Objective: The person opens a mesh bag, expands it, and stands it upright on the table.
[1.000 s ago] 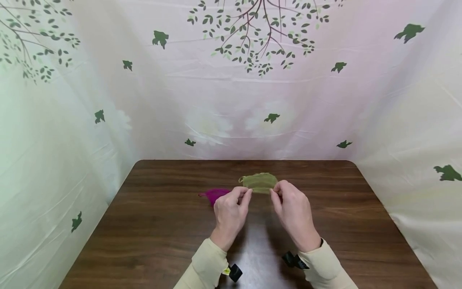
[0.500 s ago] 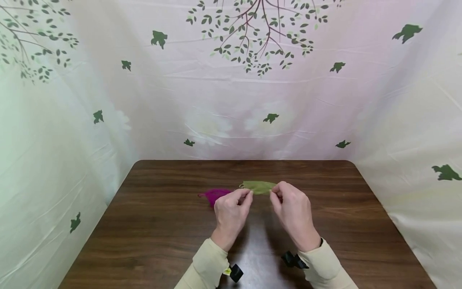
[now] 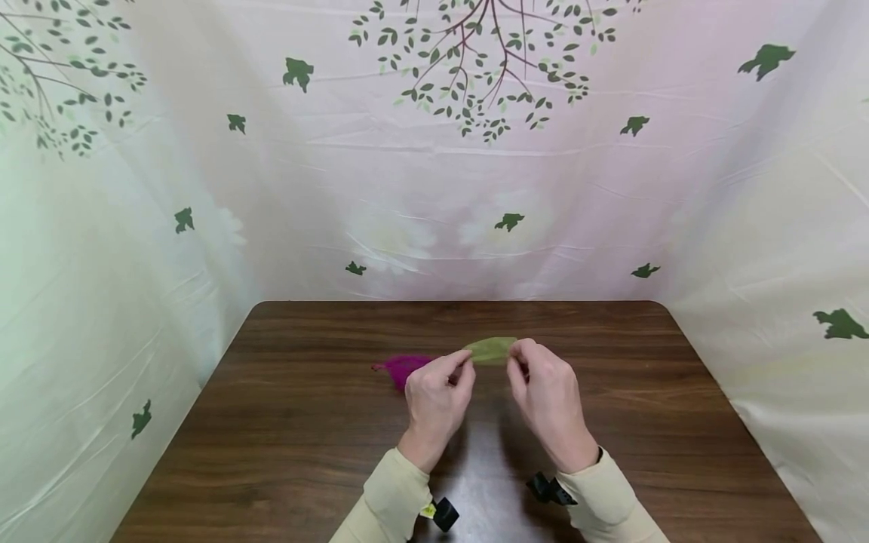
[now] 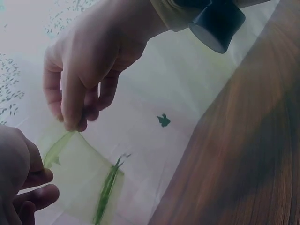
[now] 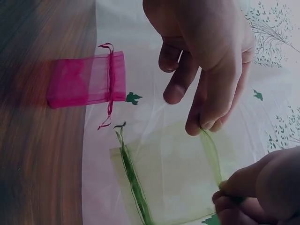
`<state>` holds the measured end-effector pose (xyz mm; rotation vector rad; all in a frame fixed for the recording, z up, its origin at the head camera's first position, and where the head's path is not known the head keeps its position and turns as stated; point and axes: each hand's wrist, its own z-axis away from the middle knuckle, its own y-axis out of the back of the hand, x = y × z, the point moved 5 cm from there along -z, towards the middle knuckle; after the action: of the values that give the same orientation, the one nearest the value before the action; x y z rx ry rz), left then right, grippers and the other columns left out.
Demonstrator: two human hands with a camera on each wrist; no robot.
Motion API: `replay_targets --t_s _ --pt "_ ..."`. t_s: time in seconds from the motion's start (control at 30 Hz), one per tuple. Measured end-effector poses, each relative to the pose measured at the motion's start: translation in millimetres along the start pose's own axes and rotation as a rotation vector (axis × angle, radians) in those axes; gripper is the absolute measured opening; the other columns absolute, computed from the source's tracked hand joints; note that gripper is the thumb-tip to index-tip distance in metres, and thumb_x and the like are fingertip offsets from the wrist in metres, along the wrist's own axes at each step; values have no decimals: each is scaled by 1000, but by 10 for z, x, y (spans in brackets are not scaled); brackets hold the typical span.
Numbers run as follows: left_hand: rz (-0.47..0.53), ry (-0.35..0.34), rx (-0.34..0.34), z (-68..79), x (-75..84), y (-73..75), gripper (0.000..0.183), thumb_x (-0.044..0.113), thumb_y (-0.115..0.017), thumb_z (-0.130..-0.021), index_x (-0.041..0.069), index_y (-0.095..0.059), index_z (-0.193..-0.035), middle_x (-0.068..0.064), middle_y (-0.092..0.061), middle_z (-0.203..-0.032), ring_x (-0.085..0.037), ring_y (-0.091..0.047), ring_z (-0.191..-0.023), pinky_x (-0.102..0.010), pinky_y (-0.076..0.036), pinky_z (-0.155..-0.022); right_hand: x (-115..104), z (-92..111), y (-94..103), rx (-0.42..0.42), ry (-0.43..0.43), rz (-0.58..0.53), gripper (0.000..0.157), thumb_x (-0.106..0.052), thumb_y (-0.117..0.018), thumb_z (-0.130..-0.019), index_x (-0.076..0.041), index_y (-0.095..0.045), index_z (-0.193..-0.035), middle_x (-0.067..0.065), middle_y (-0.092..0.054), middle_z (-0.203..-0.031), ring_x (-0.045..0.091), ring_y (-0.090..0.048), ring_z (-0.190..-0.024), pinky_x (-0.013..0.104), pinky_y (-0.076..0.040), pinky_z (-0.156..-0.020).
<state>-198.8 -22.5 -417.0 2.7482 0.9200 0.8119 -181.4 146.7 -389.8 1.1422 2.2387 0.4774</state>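
In the head view a sheer green organza drawstring pouch (image 3: pixel 492 349) stretches between the two hands, above the table. My left hand (image 3: pixel 437 403) pinches one corner between thumb and fingertips, and my right hand (image 3: pixel 551 400) pinches the other. The right wrist view shows both hands on the edge opposite the dark green drawstring (image 5: pixel 133 183), which hangs at the pouch's other end. A magenta organza drawstring pouch (image 3: pixel 403 369) rests on the table beyond my left hand, which partly covers it in the head view. Its ribbon ends (image 5: pixel 107 123) stick out from the gathered channel.
The brown wood-grain table (image 3: pixel 292 445) has rounded far corners. Pale curtains (image 3: pixel 434 188) printed with leaves and green birds surround it at the back and sides. Each wrist carries a small black camera, such as the one on the right (image 3: pixel 551 489).
The green pouch has tipped from a broad, spread shape to a narrow strip in the head view, and its string loop has slipped from sight. The hands have barely moved; the magenta pouch stays put.
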Motion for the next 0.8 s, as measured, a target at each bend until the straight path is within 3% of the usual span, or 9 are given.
replay_targets --t_s 0.2,0.4,0.53,0.6,0.8 --pt "15 16 20 18 -19 -17 10 5 -84 -82 13 -77 -83 8 -74 -71 -3 -67 -58 -19 -53 -55 -4 20 -6 39 0 -1 21 6 -79 -80 -8 -63 -80 0 -62 -67 9 -57 -55 29 -47 -49" --pt "-53 50 31 20 -31 -23 14 4 -79 -82 14 -70 -86 9 -71 -68 -1 -65 -55 -19 -51 -51 21 27 -29 42 -36 55 19 3 -74 -83 -8 -58 -81 0 -55 -61 11 -48 -49 32 -41 -45" --pt "-96 18 35 5 -11 -24 16 4 -76 -84 12 -76 -98 10 -68 -66 -2 -58 -50 -21 -45 -45 20 24 -32 31 -50 65 15 4 -67 -86 -7 -57 -85 2 -54 -63 15 -47 -50 34 -42 -45" --pt "-105 -2 38 1 -1 -25 19 4 -75 -85 12 -80 -101 8 -71 -68 -4 -61 -52 -23 -47 -45 13 24 -32 27 -46 64 12 5 -64 -87 -5 -59 -89 4 -56 -66 17 -49 -51 36 -45 -46" --pt "-87 -18 40 6 5 -32 17 2 -76 -82 14 -84 -91 6 -74 -71 -6 -67 -58 -23 -51 -50 4 32 -27 11 -31 59 11 6 -68 -86 -4 -67 -91 5 -62 -71 17 -55 -54 37 -49 -48"
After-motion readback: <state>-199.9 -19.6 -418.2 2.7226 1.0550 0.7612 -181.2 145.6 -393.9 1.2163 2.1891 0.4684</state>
